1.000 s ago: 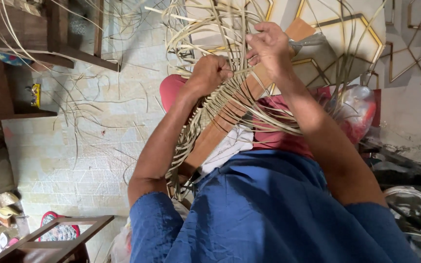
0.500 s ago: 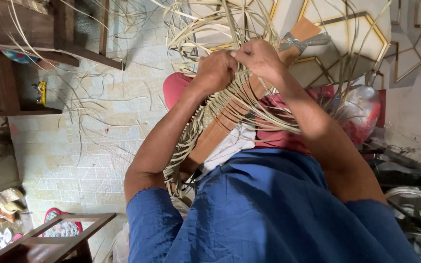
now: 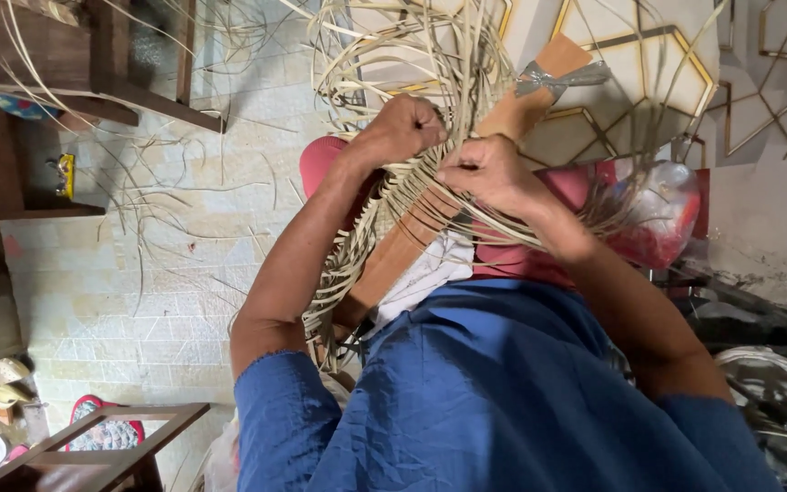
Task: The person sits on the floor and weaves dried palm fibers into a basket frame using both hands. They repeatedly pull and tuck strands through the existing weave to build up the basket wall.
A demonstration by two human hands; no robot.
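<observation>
Weaving continues: our right hand [image 3: 494, 173] has dropped toward six o'clock, meeting our left hand [image 3: 407, 128]; both sets of fingers pinch cane strips [image 3: 412, 55] against the wooden board [image 3: 412, 246], tightening the plait.

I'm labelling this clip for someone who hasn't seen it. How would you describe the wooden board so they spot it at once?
Start at the person's blue garment filling the lower frame; the two hands, left hand and right hand, meet just above it among pale woven strips. The wooden board runs diagonally under them. It alone is flat, broad and orange-brown, with grey tape tied near its far end.
</observation>
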